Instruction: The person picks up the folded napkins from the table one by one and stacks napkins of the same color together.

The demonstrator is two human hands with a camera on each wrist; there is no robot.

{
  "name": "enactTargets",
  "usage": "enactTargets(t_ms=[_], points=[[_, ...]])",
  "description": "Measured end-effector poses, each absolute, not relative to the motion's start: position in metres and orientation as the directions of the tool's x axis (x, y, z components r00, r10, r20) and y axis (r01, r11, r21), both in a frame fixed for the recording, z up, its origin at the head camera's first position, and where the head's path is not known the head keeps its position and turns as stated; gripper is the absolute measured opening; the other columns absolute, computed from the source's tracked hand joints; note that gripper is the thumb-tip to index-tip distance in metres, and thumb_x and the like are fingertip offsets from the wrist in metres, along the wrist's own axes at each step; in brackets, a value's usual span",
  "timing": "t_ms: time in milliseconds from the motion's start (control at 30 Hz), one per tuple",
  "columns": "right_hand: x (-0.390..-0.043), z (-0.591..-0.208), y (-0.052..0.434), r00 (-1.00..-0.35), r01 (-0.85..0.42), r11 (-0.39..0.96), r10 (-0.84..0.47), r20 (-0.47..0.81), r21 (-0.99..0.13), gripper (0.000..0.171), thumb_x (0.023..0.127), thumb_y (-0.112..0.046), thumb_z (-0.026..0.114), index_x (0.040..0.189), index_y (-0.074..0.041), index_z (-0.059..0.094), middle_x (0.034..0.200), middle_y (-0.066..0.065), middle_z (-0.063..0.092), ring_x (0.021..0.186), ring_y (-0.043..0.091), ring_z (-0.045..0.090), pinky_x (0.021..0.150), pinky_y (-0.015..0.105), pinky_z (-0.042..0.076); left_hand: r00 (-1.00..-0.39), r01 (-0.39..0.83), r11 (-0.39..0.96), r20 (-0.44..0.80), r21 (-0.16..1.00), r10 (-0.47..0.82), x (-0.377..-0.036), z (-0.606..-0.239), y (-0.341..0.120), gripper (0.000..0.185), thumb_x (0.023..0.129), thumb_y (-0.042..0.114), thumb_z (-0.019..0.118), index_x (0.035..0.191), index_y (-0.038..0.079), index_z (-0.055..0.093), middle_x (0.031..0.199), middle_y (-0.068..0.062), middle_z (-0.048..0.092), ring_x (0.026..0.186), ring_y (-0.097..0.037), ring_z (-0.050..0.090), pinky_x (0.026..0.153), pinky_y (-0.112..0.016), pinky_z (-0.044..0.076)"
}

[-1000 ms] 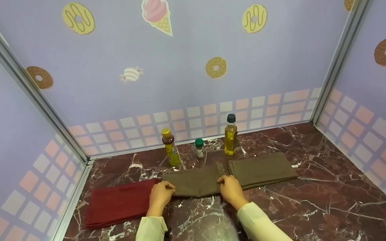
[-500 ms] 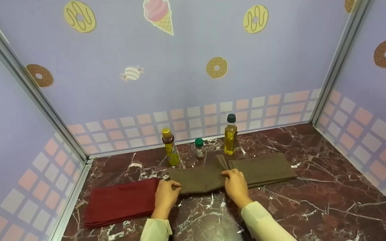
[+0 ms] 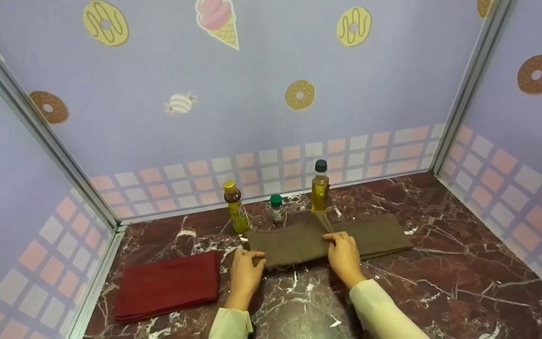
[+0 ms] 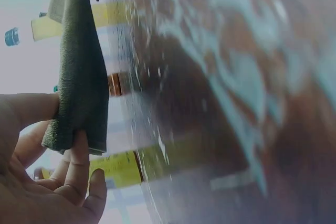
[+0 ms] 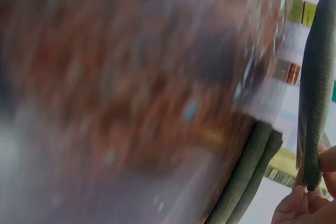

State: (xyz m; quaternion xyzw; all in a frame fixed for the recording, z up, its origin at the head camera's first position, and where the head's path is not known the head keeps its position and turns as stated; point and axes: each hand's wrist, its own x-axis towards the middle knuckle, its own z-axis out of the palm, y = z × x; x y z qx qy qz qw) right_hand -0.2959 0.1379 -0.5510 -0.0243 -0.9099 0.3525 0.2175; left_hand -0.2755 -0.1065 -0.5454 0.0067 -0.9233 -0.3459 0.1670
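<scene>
A folded olive-brown cloth (image 3: 290, 242) hangs just above the marble counter (image 3: 440, 292), held at its two near corners. My left hand (image 3: 248, 263) pinches the left corner; the left wrist view shows thumb and fingers (image 4: 79, 150) clamping the cloth (image 4: 79, 82). My right hand (image 3: 341, 247) pinches the right corner, and the cloth's right end overlaps a stack of folded olive-brown cloths (image 3: 374, 235). In the blurred right wrist view the held cloth (image 5: 315, 93) hangs by my fingers (image 5: 304, 208), with the stack's edge (image 5: 252, 177) below.
A folded dark red cloth (image 3: 167, 285) lies at the left. Along the back wall stand a yellow-capped bottle (image 3: 235, 207), a small green-capped jar (image 3: 276, 208) and an oil bottle (image 3: 319, 186). Patterned walls close the counter on three sides.
Both hands have carried the olive-brown cloth to the right, away from the red cloth and partly over the olive-brown stack.
</scene>
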Motion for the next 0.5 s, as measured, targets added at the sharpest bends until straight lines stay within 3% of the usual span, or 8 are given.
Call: enactTargets(t_ms=[500], points=[[-0.296,-0.549,0.178,-0.908,-0.059,0.761,0.227,0.351,-0.646,0.024,0.081,-0.001,0.056,0.099,-0.011,0.069,0.104,0.009,0.058,0.096,0.028,0.050,0.082,0.042,0.041,-0.930,0.167,0.769,0.358,0.617,-0.085,-0.277,-0.548,-0.069,0.017,0.074,0.020,0.073,0.091,0.019,0.073,0.093,-0.001,0.051,0.083,-0.023,0.057,0.072,-0.037,0.045]])
